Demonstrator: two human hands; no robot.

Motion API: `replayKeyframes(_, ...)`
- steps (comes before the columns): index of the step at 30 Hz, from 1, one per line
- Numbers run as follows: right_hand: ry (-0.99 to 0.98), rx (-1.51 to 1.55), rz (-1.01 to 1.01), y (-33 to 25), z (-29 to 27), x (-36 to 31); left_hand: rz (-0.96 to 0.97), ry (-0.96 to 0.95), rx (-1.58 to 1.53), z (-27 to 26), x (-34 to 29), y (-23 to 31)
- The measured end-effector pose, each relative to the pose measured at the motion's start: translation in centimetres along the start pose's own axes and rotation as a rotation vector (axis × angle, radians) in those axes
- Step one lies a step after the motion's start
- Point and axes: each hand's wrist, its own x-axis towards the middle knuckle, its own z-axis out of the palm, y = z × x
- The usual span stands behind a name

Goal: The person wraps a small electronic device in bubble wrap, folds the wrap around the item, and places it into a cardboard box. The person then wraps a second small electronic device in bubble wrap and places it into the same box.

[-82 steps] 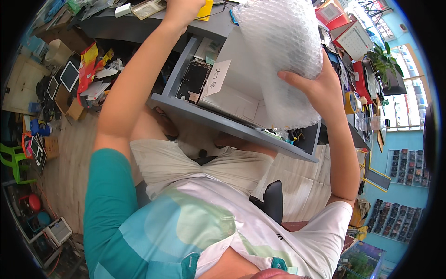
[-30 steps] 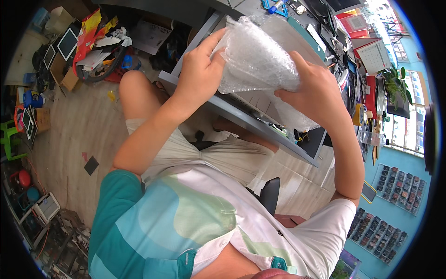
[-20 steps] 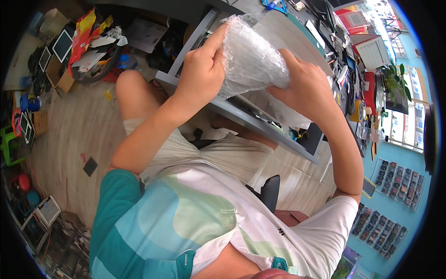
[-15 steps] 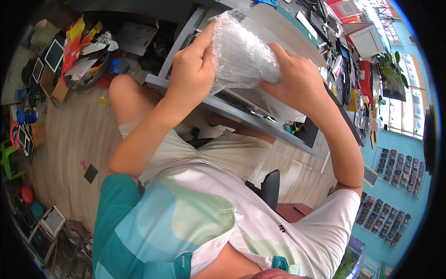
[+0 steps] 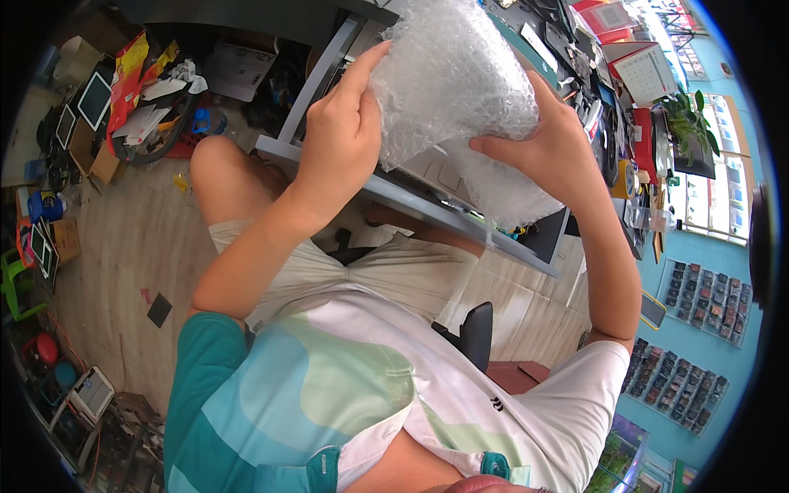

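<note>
A sheet of clear bubble wrap (image 5: 456, 78) is stretched between my two hands, above an open drawer. My left hand (image 5: 345, 123) pinches its left edge, index finger pointing up along the plastic. At the right edge my right hand (image 5: 546, 144) grips the wrap, thumb on the near side and fingers behind. A loose part of the wrap hangs below my right hand over the drawer's front. Beneath the plastic, part of a silver laptop-like panel shows in the drawer; the wrap hides most of it.
The grey drawer front (image 5: 411, 201) crosses just above my knees. At right the cluttered desk holds a calendar (image 5: 649, 74), a potted plant (image 5: 694, 123) and tools. Left on the floor stands a bin (image 5: 152, 135) stuffed with rubbish. A black chair armrest (image 5: 477, 337) is beside my leg.
The bubble wrap has spread wider and taller, with more of it hanging down at the right. My right hand has moved to the right, away from my left, which stays nearly in place.
</note>
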Motion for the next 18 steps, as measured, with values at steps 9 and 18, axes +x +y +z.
replayKeyframes(9,-0.054,-0.067,0.144,-1.3,1.8,-0.2,0.025,0.041,-0.015,0.6,-0.1,-0.6)
replayKeyframes(18,-0.095,-0.138,0.152,-1.2,3.2,-0.4,0.02,0.057,-0.026,0.9,0.2,-0.8)
